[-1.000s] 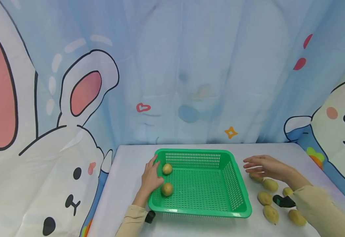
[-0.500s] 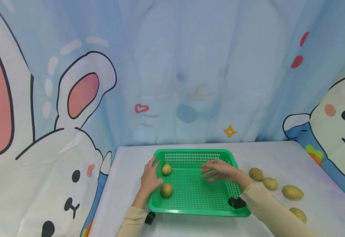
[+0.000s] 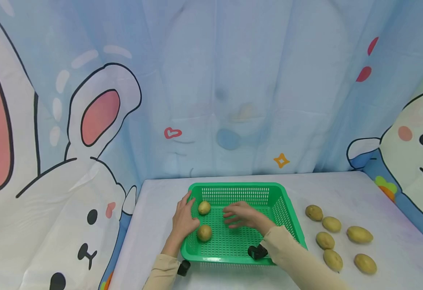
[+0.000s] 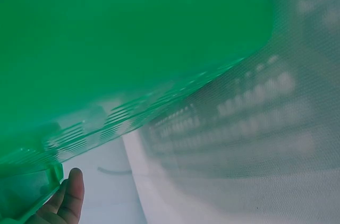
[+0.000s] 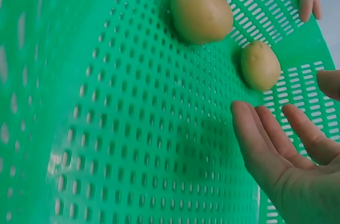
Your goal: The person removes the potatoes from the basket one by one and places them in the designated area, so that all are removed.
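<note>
A green plastic basket with slotted walls stands on the table. Two potatoes, one toward the back and one nearer the front, lie inside along its left wall. My left hand holds the basket's left rim, thumb reaching over the inner side; the left wrist view shows its fingers at the edge. Over the basket's middle hovers my right hand, fingers spread and nothing in them. The right wrist view has both potatoes just beyond the fingertips of this right hand.
Several more potatoes lie loose on the white table right of the basket, among them a long one and one near the front. A blue curtain printed with cartoon animals hangs behind the table.
My right hand has swung left, from above the loose potatoes to over the basket, carrying nothing. The left hand stays on the rim, and the potatoes lie as before.
</note>
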The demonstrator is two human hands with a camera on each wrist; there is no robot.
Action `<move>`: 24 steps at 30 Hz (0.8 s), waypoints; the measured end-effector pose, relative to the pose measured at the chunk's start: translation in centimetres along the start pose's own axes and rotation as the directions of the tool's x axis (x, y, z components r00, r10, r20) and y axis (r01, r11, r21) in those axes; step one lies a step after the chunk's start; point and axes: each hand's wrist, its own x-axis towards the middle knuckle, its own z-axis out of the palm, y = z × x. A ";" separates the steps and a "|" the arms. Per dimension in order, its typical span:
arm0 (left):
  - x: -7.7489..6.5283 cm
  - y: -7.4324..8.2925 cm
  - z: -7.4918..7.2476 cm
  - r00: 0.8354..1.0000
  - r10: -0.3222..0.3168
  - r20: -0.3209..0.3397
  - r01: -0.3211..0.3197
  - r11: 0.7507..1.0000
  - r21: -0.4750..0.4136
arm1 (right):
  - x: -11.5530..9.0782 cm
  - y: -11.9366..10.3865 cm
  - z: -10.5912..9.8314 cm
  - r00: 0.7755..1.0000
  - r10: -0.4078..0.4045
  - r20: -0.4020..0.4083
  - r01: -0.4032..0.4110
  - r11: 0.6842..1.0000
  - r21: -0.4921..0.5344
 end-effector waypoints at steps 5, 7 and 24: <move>0.1 0.0 -0.2 1.000 0.003 -0.005 -0.003 1.000 -0.005 | 0.9 -0.1 0.9 1.000 0.012 0.000 -0.012 1.000 0.014; 0.1 0.0 -0.2 1.000 0.004 -0.005 -0.004 1.000 0.000 | 1.2 0.1 1.3 1.000 0.015 -0.007 -0.015 1.000 0.016; 0.1 -0.1 0.0 1.000 -0.005 0.000 0.005 1.000 0.006 | 3.2 0.6 5.8 0.998 0.064 0.012 -0.064 0.998 0.009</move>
